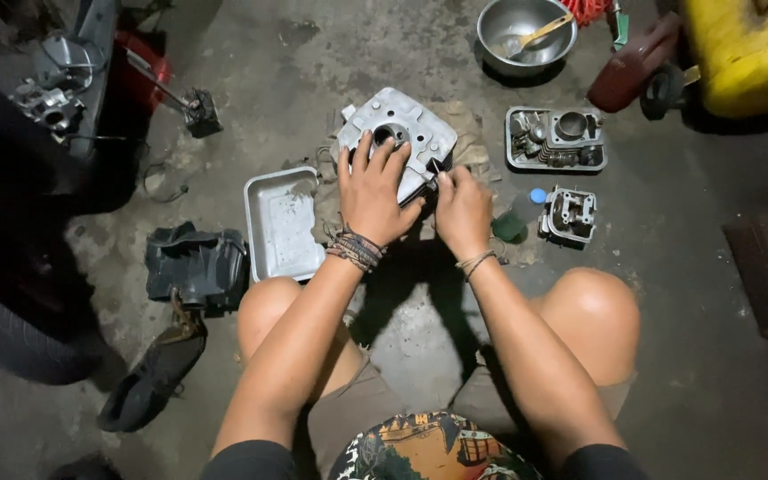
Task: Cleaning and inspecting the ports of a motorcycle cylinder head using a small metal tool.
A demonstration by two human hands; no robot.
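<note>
A silver engine cylinder block (402,120) with cooling fins rests on a dirty cloth (473,147) on the concrete floor. My left hand (372,191) lies flat on top of the block, fingers spread near its bore. At the block's right side, my right hand (461,206) is closed around a small tool or part; the item itself is mostly hidden by the fingers. Both wrists wear cord bracelets.
An empty metal tray (279,222) lies left of the block. A tray of engine parts (555,139), a cylinder head (569,215) and a small bottle (517,218) sit right. A steel bowl with a spoon (526,34), a yellow container (744,53), a black part (196,267) and a tyre (20,333) surround.
</note>
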